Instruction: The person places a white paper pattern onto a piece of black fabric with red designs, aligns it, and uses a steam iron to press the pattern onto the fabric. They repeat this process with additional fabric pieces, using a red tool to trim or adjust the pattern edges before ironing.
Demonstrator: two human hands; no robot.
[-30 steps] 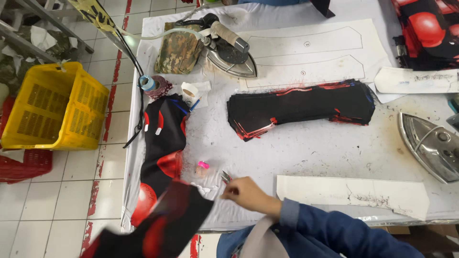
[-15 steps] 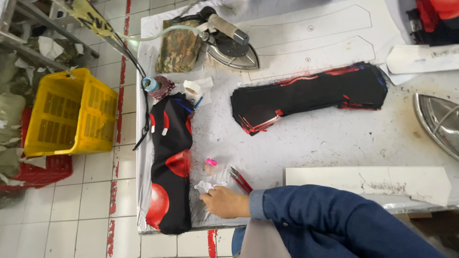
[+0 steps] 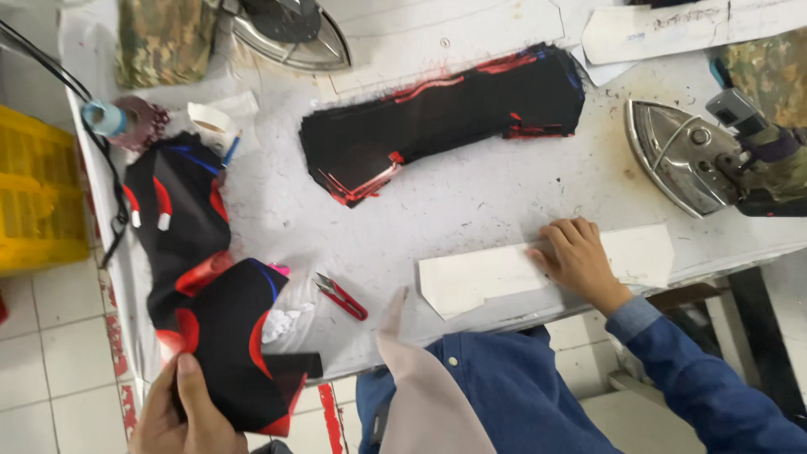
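Left hand (image 3: 181, 412) at table's (image 3: 504, 193) near-left edge, fingers closed on black-and-red fabric piece (image 3: 239, 345), lifted over similar pieces. Just right, red thread snips (image 3: 340, 296) lying flat. Farther back, stack of black cut pieces (image 3: 441, 126). Right hand (image 3: 576, 256) open, palm down, pressing white paper pattern (image 3: 538, 269). Iron (image 3: 685, 155) at far right.

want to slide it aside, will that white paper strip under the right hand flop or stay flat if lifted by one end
The white paper strip lies flat and looks thin, so it will probably bend when lifted. It seems light and should slide easily on the table. The right hand presses on it.
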